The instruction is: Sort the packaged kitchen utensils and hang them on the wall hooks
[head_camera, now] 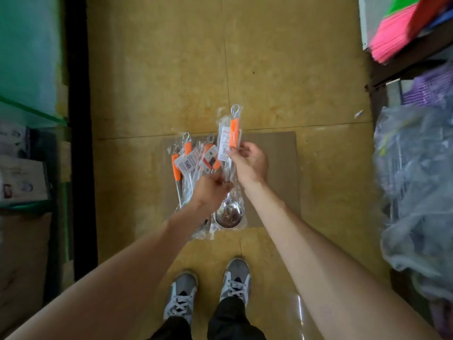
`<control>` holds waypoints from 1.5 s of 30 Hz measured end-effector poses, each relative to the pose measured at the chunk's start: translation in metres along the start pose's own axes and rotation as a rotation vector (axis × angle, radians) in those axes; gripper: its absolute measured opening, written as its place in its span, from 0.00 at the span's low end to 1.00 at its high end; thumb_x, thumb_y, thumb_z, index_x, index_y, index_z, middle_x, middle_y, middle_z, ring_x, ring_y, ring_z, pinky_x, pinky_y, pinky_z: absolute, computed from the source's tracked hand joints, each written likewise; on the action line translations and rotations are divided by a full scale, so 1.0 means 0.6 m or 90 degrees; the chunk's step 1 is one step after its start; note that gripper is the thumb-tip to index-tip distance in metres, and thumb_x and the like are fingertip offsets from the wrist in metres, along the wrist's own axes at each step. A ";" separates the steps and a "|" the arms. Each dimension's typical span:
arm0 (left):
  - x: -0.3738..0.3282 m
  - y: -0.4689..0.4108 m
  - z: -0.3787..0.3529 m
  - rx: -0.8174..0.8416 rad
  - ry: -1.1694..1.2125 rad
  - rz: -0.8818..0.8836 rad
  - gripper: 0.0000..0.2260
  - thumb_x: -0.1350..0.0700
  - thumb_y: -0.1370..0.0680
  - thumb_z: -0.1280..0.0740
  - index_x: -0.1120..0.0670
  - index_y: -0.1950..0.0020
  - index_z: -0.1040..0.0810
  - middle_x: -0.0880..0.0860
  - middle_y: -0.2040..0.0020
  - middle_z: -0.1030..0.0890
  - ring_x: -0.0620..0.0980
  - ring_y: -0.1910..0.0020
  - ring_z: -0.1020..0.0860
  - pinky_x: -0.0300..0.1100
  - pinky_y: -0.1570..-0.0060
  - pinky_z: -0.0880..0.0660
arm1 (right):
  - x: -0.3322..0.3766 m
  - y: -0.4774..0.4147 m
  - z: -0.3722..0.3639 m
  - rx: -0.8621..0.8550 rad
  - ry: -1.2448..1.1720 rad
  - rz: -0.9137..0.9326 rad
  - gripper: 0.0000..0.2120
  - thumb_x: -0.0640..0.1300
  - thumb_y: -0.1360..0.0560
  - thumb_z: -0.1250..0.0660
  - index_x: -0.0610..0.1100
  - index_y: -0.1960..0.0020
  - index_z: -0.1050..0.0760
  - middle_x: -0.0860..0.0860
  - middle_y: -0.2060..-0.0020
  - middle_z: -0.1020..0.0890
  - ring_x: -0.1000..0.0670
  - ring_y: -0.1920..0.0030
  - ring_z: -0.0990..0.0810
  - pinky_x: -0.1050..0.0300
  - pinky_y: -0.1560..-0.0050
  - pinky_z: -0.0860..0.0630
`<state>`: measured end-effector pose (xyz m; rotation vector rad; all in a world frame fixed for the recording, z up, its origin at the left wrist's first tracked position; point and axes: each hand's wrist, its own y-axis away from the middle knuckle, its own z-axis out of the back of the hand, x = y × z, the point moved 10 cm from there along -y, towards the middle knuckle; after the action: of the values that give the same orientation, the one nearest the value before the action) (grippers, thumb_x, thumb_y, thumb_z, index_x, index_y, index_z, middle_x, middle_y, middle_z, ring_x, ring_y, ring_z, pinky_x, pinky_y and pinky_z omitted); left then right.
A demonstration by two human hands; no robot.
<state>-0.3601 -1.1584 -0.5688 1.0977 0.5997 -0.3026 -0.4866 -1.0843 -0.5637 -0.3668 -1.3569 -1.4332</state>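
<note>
The person's right hand [247, 163] pinches a clear-bagged steel ladle with an orange handle [234, 132] just below the grip, hanging loop pointing away from them. Their left hand [210, 192] is curled around the stem lower down, just above the bowl. Under it, a pile of bagged orange-handled utensils [188, 163] lies on a flat brown cardboard sheet [272, 173] on the floor.

Yellow tiled floor [282, 69] with a cardboard sheet [272, 168] laid on it.
The flat brown sheet is laid across a tile joint, and a loose heap of packaged utensils [188, 163] with orange handles is spread on its left part. Two grey laced shoes [181, 298] are placed on the tiles just below the sheet. A small pale scrap [358, 114] is seen further right, near the clear plastic bags [414, 192].
</note>
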 end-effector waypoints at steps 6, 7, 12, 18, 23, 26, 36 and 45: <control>-0.156 0.092 0.046 0.051 -0.032 -0.085 0.12 0.60 0.22 0.31 0.56 0.64 0.30 0.54 0.66 0.27 0.48 0.69 0.30 0.30 0.76 0.36 | 0.170 0.060 0.083 -0.031 -0.066 0.049 0.07 0.44 0.26 0.26 0.44 0.49 0.20 0.52 0.59 0.15 0.55 0.60 0.17 0.58 0.57 0.20; -0.185 0.107 0.053 0.056 -0.049 -0.102 0.12 0.59 0.22 0.31 0.56 0.64 0.30 0.54 0.67 0.27 0.49 0.68 0.30 0.31 0.76 0.36 | 0.197 0.071 0.102 -0.044 -0.076 0.057 0.07 0.44 0.26 0.26 0.44 0.50 0.20 0.52 0.59 0.15 0.57 0.61 0.18 0.60 0.58 0.21; -0.342 0.192 0.064 0.081 -0.146 -0.203 0.09 0.56 0.23 0.30 0.56 0.61 0.25 0.49 0.68 0.24 0.47 0.70 0.29 0.39 0.70 0.32 | 0.333 0.124 0.222 -0.116 -0.125 0.092 0.09 0.45 0.26 0.26 0.41 0.49 0.19 0.50 0.58 0.15 0.53 0.59 0.17 0.57 0.56 0.21; -0.517 0.304 0.038 0.116 -0.154 -0.311 0.07 0.55 0.24 0.29 0.49 0.59 0.25 0.46 0.66 0.23 0.43 0.70 0.28 0.38 0.67 0.31 | 0.478 0.202 0.383 -0.202 -0.158 0.148 0.09 0.45 0.25 0.27 0.41 0.49 0.20 0.50 0.59 0.15 0.55 0.59 0.18 0.62 0.58 0.22; -0.632 0.400 -0.005 0.179 -0.126 -0.371 0.10 0.58 0.25 0.28 0.48 0.62 0.26 0.47 0.66 0.25 0.46 0.67 0.28 0.40 0.64 0.31 | 0.567 0.282 0.512 -0.269 -0.178 0.190 0.09 0.46 0.25 0.27 0.42 0.49 0.20 0.49 0.57 0.15 0.51 0.56 0.17 0.57 0.54 0.21; -0.690 0.460 -0.040 0.211 -0.136 -0.416 0.10 0.60 0.24 0.29 0.49 0.61 0.27 0.48 0.64 0.25 0.45 0.65 0.28 0.32 0.68 0.32 | 0.600 0.332 0.583 -0.307 -0.179 0.212 0.07 0.46 0.26 0.27 0.45 0.51 0.21 0.49 0.57 0.15 0.51 0.56 0.16 0.52 0.52 0.20; -0.767 0.657 -0.191 0.284 -0.225 -0.524 0.04 0.56 0.24 0.29 0.55 0.53 0.21 0.54 0.55 0.17 0.49 0.59 0.21 0.36 0.62 0.28 | 0.603 0.508 0.801 -0.425 -0.173 0.230 0.06 0.46 0.25 0.27 0.48 0.50 0.23 0.55 0.57 0.17 0.57 0.56 0.19 0.62 0.53 0.22; -0.734 0.830 -0.378 0.385 -0.242 -0.570 0.04 0.53 0.25 0.27 0.52 0.56 0.20 0.50 0.58 0.17 0.47 0.57 0.20 0.48 0.52 0.24 | 0.495 0.676 0.979 -0.491 -0.212 0.227 0.04 0.45 0.25 0.28 0.47 0.52 0.22 0.55 0.59 0.17 0.64 0.61 0.20 0.71 0.60 0.27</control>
<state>-0.5280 -0.7642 -0.0120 1.2368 0.6427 -1.5115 -0.5150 -0.6315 0.0626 -1.3259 -0.8640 -1.5810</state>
